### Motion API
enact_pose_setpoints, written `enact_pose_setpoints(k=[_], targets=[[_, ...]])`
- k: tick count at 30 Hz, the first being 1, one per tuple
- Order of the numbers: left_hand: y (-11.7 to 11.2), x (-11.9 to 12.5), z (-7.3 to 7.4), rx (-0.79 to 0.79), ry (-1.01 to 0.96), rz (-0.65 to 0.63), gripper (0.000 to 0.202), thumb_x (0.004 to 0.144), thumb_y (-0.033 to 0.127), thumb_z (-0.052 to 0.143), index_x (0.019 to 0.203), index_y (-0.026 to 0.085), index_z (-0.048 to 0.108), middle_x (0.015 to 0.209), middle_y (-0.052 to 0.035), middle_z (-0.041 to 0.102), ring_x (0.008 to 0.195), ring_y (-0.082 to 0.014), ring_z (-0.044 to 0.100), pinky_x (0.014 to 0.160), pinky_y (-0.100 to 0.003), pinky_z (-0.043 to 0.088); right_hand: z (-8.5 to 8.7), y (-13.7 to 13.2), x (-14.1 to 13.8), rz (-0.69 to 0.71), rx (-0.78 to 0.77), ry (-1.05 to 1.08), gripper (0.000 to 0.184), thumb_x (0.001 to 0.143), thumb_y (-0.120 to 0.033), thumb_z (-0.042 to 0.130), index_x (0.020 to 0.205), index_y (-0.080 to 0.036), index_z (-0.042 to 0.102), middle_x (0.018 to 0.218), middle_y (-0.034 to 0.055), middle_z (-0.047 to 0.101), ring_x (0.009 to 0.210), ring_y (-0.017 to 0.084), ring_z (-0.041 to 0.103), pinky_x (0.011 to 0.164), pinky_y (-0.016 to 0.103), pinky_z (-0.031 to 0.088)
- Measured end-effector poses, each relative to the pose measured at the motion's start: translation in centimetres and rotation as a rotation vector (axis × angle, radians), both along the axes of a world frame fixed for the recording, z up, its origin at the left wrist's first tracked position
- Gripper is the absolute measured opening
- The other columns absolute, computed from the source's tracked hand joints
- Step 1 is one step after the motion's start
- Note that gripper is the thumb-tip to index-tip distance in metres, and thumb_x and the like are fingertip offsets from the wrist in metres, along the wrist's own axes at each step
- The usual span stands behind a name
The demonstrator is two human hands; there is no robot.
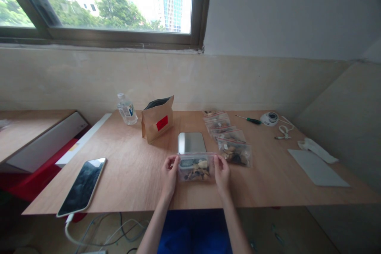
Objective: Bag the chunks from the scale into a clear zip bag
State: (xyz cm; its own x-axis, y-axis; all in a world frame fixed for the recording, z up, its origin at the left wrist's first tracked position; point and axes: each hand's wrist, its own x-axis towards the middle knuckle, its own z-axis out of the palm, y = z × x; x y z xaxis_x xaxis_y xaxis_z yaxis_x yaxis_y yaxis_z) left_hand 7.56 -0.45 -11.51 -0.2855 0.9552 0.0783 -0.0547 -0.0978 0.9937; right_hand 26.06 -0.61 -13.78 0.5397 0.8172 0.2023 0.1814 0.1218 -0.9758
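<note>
My left hand (169,173) and my right hand (222,172) hold the two short ends of a clear zip bag (195,168) just above the near part of the plywood table (143,190). Dark and tan chunks fill the bag, but their exact kind is hard to tell. Directly behind it lies a flat steel-topped scale (191,143). To the right of my right hand, a similar filled zip bag (235,152) overlaps a row of several other zip bags (218,122).
A smartphone (81,181) with a white cable lies at the left. A kraft paper bag (157,120) and a water bottle (127,110) stand at the back. Right of the bags are a green-handled screwdriver (249,120), a white device (269,118), and a grey sheet (317,168).
</note>
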Motion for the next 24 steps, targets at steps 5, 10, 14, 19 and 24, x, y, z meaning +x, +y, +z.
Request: enact_pose_setpoints(k=[5,10,14,19,24], targets=[[-0.1,-0.1,0.2,0.007,-0.041,-0.046,0.03,0.076,0.044,0.061,0.088,0.016,0.063,0.082,-0.0046,0.065,0.075,-0.0167,0.06,0.062,-0.024,0.045,0.1,0.0,0.0,0.015,-0.016,0.076,0.044,0.076,-0.056,0.055,0.087,-0.014,0.065,0.086,0.0097,0.07,0.078,0.021,0.063,0.07,0.031,0.048],[-0.1,-0.1,0.3,0.006,-0.049,-0.064,0.028,0.077,0.041,0.062,0.09,0.016,0.063,0.084,-0.0045,0.066,0.078,-0.0168,0.06,0.066,-0.024,0.046,0.8,-0.2,-0.2,0.069,0.014,0.054,0.037,0.074,-0.049,0.06,0.086,-0.015,0.066,0.088,0.0093,0.07,0.079,0.021,0.062,0.071,0.031,0.048],[-0.1,-0.1,0.3,-0.01,-0.036,-0.062,0.029,0.074,0.042,0.064,0.087,0.016,0.064,0.081,-0.0045,0.066,0.075,-0.0167,0.06,0.062,-0.024,0.046,1.3,-0.3,-0.3,0.065,0.035,0.041,0.033,0.073,-0.046,0.062,0.085,-0.015,0.066,0.084,0.0081,0.07,0.075,0.02,0.062,0.068,0.031,0.049],[0.0,-0.2,0.1,-0.01,-0.018,-0.046,0.028,0.074,0.041,0.064,0.085,0.016,0.066,0.08,-0.0044,0.067,0.073,-0.0163,0.061,0.062,-0.023,0.046,1.4,-0.4,-0.3,0.034,0.028,0.042,0.033,0.073,-0.046,0.062,0.084,-0.015,0.066,0.081,0.0074,0.069,0.071,0.019,0.061,0.064,0.03,0.048],[0.0,-0.2,0.0,-0.033,-0.041,-0.058,0.029,0.074,0.042,0.064,0.085,0.016,0.067,0.081,-0.0048,0.067,0.072,-0.0161,0.061,0.062,-0.023,0.046,1.0,-0.3,-0.2,0.009,0.043,0.04,0.032,0.073,-0.045,0.063,0.083,-0.015,0.066,0.081,0.0071,0.069,0.071,0.018,0.06,0.066,0.03,0.048]])
